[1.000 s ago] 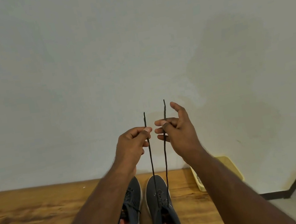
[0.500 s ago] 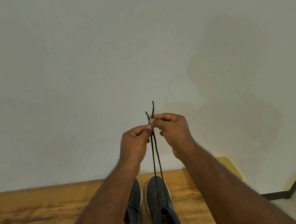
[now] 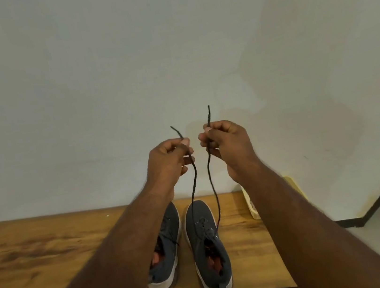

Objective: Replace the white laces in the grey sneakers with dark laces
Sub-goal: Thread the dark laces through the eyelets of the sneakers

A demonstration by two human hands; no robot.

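- Head view: left hand and right hand, fingers curled, each pinch one end of the dark lace above the right sneaker.
- Left sneaker lies just beside it on the wooden table; pale wall behind.

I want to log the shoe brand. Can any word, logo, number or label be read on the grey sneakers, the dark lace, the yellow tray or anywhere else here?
None can be read.
Two grey knit sneakers with white soles: no logo or lettering shows.
Thin dark lace: plain.
Pale yellow plastic tray: mostly hidden by an arm; nothing legible.
Brown wooden table and white wall: no signs.
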